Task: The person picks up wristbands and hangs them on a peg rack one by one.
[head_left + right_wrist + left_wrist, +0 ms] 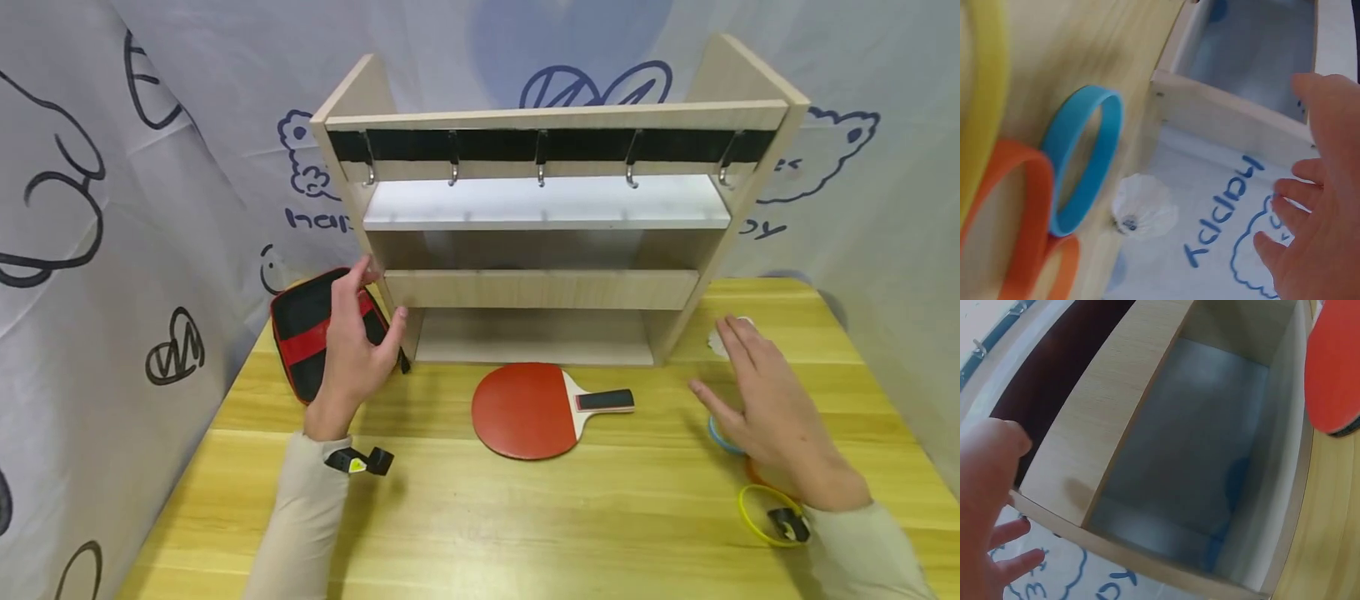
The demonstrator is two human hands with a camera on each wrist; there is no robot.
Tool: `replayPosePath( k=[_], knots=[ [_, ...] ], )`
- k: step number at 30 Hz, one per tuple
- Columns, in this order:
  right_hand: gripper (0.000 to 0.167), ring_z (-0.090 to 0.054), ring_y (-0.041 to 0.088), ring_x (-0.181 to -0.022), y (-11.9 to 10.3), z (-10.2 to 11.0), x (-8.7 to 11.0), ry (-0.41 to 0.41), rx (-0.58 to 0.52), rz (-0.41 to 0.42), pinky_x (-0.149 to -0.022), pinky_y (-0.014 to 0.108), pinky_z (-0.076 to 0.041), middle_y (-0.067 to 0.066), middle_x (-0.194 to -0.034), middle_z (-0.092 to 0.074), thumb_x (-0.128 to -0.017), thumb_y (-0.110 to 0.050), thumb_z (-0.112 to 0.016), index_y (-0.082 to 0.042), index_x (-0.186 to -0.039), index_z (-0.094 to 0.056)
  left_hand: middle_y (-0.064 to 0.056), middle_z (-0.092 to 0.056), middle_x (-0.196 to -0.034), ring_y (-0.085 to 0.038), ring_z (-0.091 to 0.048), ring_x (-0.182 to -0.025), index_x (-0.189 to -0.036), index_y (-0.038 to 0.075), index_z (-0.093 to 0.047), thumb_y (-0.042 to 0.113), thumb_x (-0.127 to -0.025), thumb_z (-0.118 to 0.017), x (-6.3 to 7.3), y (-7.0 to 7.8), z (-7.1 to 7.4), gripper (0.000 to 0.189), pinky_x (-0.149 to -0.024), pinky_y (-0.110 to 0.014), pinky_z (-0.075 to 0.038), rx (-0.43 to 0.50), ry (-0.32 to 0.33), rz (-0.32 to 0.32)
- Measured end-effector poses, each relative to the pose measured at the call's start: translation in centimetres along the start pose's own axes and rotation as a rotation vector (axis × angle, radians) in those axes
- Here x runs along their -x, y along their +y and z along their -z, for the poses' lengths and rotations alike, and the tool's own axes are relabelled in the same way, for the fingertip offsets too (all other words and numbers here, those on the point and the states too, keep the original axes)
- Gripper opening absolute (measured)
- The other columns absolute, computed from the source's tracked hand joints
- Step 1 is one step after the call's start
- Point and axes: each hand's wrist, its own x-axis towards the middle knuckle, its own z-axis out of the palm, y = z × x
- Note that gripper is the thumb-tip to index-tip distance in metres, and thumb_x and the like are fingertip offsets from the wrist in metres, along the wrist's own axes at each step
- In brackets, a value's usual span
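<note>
A small wooden shelf unit (540, 292) with a row of metal hooks stands on the table. At its left side my left hand (358, 346) is raised, thumb and fingers spread around the edge of the side panel (1141, 562) and holding nothing. To the right of the unit hovers my right hand (776, 408), fingers extended and nothing in it. Partly under that hand in the head view lie a blue ring (1082, 159), an orange ring (1025, 206) and a yellow ring (750, 521). A white ruffled object (1144, 206) sits just beyond its fingers.
In front of the unit lies a red table tennis paddle (525, 412), its handle pointing right. A black and red zipped case (303, 333) is beside the unit, partly behind my left hand. Printed white cloth (210, 208) hangs around the wooden table (465, 533).
</note>
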Motion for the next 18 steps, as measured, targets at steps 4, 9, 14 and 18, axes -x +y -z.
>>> replayPosePath(
  k=[4, 9, 14, 18],
  knots=[
    [0.085, -0.042, 0.060, -0.145, 1.1, -0.3, 0.7, 0.000, 0.000, -0.009, -0.126, 0.069, -0.033, 0.039, -0.160, -0.045, -0.100, -0.023, -0.078, 0.009, -0.166, -0.034, -0.027, -0.051, -0.139, -0.034, -0.058, -0.130, -0.160, 0.000, -0.040, 0.001, -0.100, -0.066, -0.1, -0.4, -0.9, 0.065, -0.113, -0.021, -0.049, 0.152, 0.077, 0.091],
    [0.072, -0.048, 0.059, -0.132, 2.1, -0.7, 1.2, -0.084, 0.009, -0.081, -0.108, 0.073, -0.042, 0.041, -0.145, -0.054, -0.103, -0.021, -0.075, 0.010, -0.159, -0.044, -0.029, -0.053, -0.138, -0.033, -0.061, -0.123, -0.149, -0.007, -0.051, -0.007, -0.103, -0.058, -0.4, -0.6, -1.8, 0.047, -0.099, -0.014, -0.053, 0.259, 0.162, 0.222],
    [0.049, -0.059, 0.055, -0.114, 3.1, -0.9, 1.6, -0.178, -0.009, -0.115, -0.097, 0.069, -0.047, 0.037, -0.126, -0.068, -0.105, -0.021, -0.072, 0.010, -0.143, -0.062, -0.029, -0.063, -0.124, -0.015, -0.062, -0.109, -0.138, -0.011, -0.058, -0.004, -0.106, -0.057, -0.2, -1.4, -2.3, 0.033, -0.095, -0.017, -0.053, 0.282, 0.201, 0.286],
    [0.037, -0.065, 0.048, -0.103, 4.0, -1.1, 2.1, -0.244, -0.032, -0.125, -0.090, 0.065, -0.051, 0.029, -0.112, -0.074, -0.106, -0.019, -0.071, 0.008, -0.132, -0.070, -0.028, -0.066, -0.120, -0.010, -0.063, -0.104, -0.135, -0.011, -0.061, -0.001, -0.107, -0.059, 0.0, -1.7, -2.7, 0.030, -0.094, -0.018, -0.054, 0.307, 0.216, 0.301]
  ],
)
